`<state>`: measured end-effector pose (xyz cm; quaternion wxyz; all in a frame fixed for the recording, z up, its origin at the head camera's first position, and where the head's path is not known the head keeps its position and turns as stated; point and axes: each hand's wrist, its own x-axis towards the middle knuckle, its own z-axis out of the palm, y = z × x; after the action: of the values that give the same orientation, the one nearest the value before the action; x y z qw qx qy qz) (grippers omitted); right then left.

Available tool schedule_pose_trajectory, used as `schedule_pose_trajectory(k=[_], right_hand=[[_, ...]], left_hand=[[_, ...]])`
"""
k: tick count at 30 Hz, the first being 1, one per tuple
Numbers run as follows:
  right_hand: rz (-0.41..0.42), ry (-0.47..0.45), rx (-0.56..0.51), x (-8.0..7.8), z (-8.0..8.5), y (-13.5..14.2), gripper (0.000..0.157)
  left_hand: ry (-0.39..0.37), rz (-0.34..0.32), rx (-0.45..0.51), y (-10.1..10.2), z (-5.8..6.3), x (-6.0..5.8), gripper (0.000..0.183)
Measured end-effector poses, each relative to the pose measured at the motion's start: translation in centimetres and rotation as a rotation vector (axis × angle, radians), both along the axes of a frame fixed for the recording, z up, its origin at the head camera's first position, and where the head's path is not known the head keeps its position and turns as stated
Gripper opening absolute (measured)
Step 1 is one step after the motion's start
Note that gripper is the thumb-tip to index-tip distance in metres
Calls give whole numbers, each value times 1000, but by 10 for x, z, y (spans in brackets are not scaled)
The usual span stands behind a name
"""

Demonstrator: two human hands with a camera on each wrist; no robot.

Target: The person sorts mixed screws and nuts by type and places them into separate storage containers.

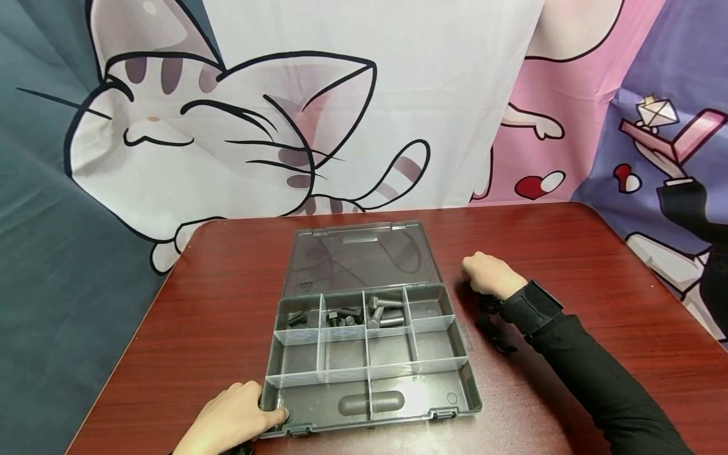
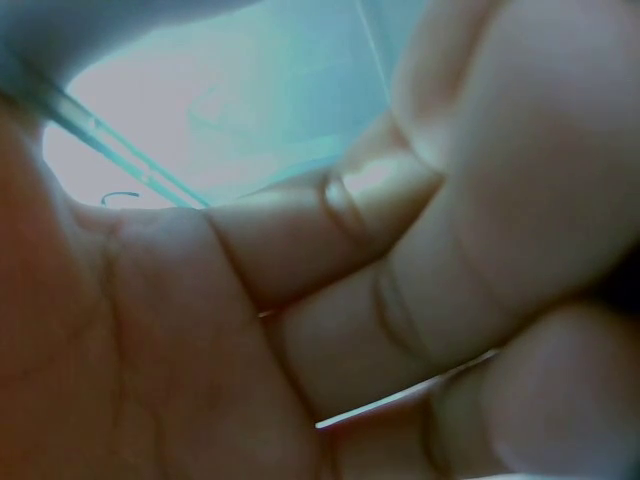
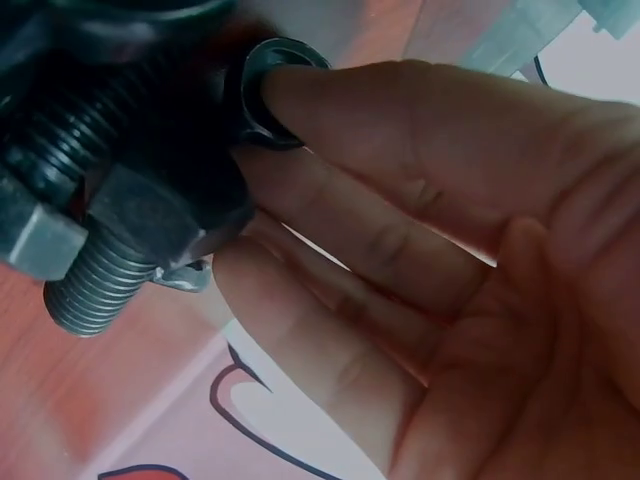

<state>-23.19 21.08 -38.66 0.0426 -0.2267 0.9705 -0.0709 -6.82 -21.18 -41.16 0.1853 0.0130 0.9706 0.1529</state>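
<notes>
A grey transparent compartment box [image 1: 327, 397] lies with its lid [image 1: 364, 259] folded back. My left hand [image 1: 230, 414] grips its near left corner, thumb over the rim. In the left wrist view that hand's curled fingers [image 2: 340, 310] fill the picture. At the right of the box, my right hand [image 1: 490, 275] reaches down among black bolts [image 1: 495, 335]. The right wrist view shows its thumb and fingers pinching a black ring-shaped metal piece [image 3: 285, 85], beside thick threaded bolts [image 3: 100, 285]. Much of this piece is hidden by the thumb.
The box's back row holds dark bolts [image 1: 347, 315] at the left and second compartments, and silver bolts [image 1: 387, 309] in the third. Clear dividers split the tray. A reddish-brown table [image 1: 199, 328] carries everything, with a printed cartoon cloth [image 1: 432, 95] hanging behind its far edge.
</notes>
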Motion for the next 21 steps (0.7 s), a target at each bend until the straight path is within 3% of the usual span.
schedule_pose_trajectory(k=[10,21], right_hand=[[56,16,-51,-3,-5,4,23],[109,88,-111,-4,6,3,32]], left_hand=[[-12,-1,-1,1,1,0,38],[-9,0,-4,0,1,0,39]])
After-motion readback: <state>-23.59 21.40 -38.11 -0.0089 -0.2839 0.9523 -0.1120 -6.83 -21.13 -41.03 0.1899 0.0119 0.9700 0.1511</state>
